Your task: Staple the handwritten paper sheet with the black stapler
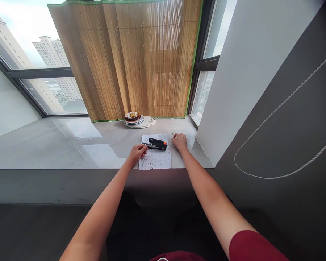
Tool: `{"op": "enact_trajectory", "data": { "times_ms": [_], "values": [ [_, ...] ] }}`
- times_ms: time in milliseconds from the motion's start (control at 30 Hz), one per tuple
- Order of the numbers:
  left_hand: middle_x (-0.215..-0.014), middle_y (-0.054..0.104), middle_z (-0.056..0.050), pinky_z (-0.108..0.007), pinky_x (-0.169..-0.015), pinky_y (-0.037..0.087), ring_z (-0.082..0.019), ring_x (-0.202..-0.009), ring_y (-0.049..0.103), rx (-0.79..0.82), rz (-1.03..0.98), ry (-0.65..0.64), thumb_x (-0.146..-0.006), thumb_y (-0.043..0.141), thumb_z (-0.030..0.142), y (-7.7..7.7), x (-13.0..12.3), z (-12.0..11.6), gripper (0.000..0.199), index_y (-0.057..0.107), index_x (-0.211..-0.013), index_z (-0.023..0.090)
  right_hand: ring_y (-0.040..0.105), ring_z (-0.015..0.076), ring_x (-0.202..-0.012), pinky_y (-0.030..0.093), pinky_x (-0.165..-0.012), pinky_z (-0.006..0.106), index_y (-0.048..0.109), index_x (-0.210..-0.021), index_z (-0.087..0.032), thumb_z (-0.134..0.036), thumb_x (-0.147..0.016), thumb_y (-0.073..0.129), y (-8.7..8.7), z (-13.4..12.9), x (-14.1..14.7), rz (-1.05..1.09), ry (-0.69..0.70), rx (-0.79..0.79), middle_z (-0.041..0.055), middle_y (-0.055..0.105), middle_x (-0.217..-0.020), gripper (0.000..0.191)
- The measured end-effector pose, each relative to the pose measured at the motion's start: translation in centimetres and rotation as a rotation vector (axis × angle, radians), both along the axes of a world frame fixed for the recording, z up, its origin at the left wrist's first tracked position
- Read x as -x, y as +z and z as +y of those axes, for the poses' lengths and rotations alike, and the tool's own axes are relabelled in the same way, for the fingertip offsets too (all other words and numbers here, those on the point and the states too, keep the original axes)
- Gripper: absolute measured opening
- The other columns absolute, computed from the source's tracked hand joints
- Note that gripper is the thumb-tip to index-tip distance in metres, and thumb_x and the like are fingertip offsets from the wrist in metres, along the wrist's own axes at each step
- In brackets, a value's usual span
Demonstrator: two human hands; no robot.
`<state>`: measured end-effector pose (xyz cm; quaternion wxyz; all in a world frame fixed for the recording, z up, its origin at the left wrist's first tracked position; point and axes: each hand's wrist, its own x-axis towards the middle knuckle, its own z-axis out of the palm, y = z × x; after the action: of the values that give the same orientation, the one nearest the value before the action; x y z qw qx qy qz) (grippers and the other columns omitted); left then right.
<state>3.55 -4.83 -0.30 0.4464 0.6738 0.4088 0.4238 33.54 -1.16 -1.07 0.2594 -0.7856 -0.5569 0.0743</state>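
A black stapler (158, 144) with an orange-red spot at its right end lies on handwritten paper sheets (154, 161). Its top arm is raised apart from the lower part. My left hand (137, 154) is closed in a pinch at the stapler's thin left end, over the left edge of the paper. Just right of the paper, my right hand (180, 140) rests on the pale window sill (57, 152) with its fingers curled down. What those fingertips hold, if anything, is too small to make out. A tiny greenish bit lies by them.
Behind the paper stands a stack of plates (136, 120) with small dishes on top. A bamboo blind (141, 61) hangs in front of the window. A white wall (222, 90) borders the sill at right, and a beaded cord (266, 178) loops beside it.
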Motion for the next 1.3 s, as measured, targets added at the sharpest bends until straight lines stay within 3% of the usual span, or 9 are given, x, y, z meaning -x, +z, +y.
{"op": "enact_trajectory", "data": {
  "times_ms": [100, 233, 400, 533, 633, 733, 900, 1033, 1300],
  "values": [
    [-0.065, 0.063, -0.002, -0.026, -0.053, 0.042, -0.012, -0.052, 0.051, -0.128, 0.103, 0.223, -0.099, 0.053, 0.057, 0.0, 0.4, 1.4, 0.046, 0.071, -0.082, 0.018, 0.047, 0.0359, -0.132, 0.037, -0.110, 0.052, 0.065, -0.139, -0.023, -0.028, -0.100, 0.045, 0.0, 0.0, 0.3, -0.047, 0.035, 0.025, 0.0189, 0.056, -0.137, 0.043],
    [-0.091, 0.074, -0.012, -0.034, -0.079, 0.052, -0.024, -0.086, 0.069, -0.256, 0.623, 0.511, -0.103, 0.045, 0.035, 0.7, 2.1, 4.9, 0.033, 0.071, -0.092, 0.018, 0.047, 0.0381, -0.132, 0.036, -0.109, 0.053, 0.061, -0.146, -0.020, -0.029, -0.102, 0.042, -0.3, 0.3, 0.7, -0.099, 0.027, 0.039, 0.0212, 0.055, -0.138, 0.048],
    [-0.137, 0.062, -0.030, -0.057, -0.110, 0.041, -0.043, -0.136, 0.052, -0.247, 0.827, 0.522, -0.090, 0.057, 0.019, 0.9, 3.8, 9.7, 0.030, 0.071, -0.115, 0.010, 0.049, 0.0390, -0.129, 0.038, -0.106, 0.052, 0.064, -0.137, -0.015, -0.029, -0.102, 0.041, -0.8, 0.4, 0.7, -0.128, 0.022, 0.011, 0.0227, 0.057, -0.135, 0.044],
    [-0.164, 0.044, -0.023, -0.055, -0.121, 0.032, -0.038, -0.153, 0.038, -0.243, 0.893, 0.443, -0.091, 0.054, 0.017, 0.7, 3.3, 12.8, 0.052, 0.061, -0.142, 0.013, 0.050, 0.0388, -0.128, 0.039, -0.105, 0.052, 0.063, -0.137, -0.014, -0.029, -0.102, 0.042, -0.6, 0.1, 0.8, -0.140, 0.033, 0.009, 0.0227, 0.059, -0.134, 0.044],
    [-0.164, 0.046, -0.019, -0.051, -0.122, 0.034, -0.035, -0.152, 0.040, -0.240, 0.914, 0.384, -0.093, 0.053, 0.016, 0.5, 2.6, 14.0, 0.050, 0.063, -0.142, 0.017, 0.050, 0.0384, -0.128, 0.040, -0.104, 0.052, 0.063, -0.138, -0.015, -0.029, -0.102, 0.042, -0.5, -0.1, 0.8, -0.131, 0.039, 0.008, 0.0229, 0.059, -0.134, 0.044],
    [-0.151, 0.059, -0.018, -0.044, -0.115, 0.042, -0.031, -0.139, 0.054, -0.256, 0.910, 0.373, -0.096, 0.048, 0.013, -0.1, 2.5, 13.4, 0.040, 0.071, -0.128, 0.016, 0.051, 0.0380, -0.128, 0.039, -0.104, 0.052, 0.064, -0.136, -0.015, -0.029, -0.102, 0.043, -0.5, -0.2, 0.8, -0.123, 0.041, 0.001, 0.0233, 0.060, -0.134, 0.042],
    [-0.120, 0.070, -0.015, -0.038, -0.103, 0.048, -0.029, -0.120, 0.062, -0.322, 0.898, 0.380, -0.097, 0.042, 0.007, -1.7, 3.5, 8.9, 0.040, 0.076, -0.114, 0.020, 0.054, 0.0328, -0.125, 0.042, -0.103, 0.046, 0.072, -0.119, -0.018, -0.018, -0.098, 0.042, -0.6, -0.4, 0.6, -0.049, 0.081, -0.071, 0.0184, 0.064, -0.126, 0.037],
    [-0.132, 0.063, -0.017, -0.039, -0.099, 0.049, -0.030, -0.118, 0.061, -0.360, 0.860, 0.444, -0.094, 0.041, 0.002, -2.3, 4.0, 5.8, 0.047, 0.070, -0.127, 0.019, 0.063, 0.0241, -0.103, 0.048, -0.092, 0.034, 0.076, -0.101, -0.018, -0.014, -0.092, 0.041, -0.5, -0.5, 0.5, 0.101, 0.212, -0.325, 0.0112, 0.068, -0.105, 0.036],
    [-0.109, 0.066, -0.019, -0.047, -0.098, 0.047, -0.036, -0.110, 0.059, -0.305, 0.866, 0.567, -0.097, 0.044, 0.011, -1.7, 3.9, 4.7, 0.029, 0.072, -0.103, 0.019, 0.061, 0.0190, -0.074, 0.050, -0.077, 0.032, 0.076, -0.082, -0.021, -0.018, -0.080, 0.046, -0.1, -0.7, 0.7, 0.331, 0.379, -0.500, 0.0026, 0.066, -0.080, 0.030]
  ]
}}
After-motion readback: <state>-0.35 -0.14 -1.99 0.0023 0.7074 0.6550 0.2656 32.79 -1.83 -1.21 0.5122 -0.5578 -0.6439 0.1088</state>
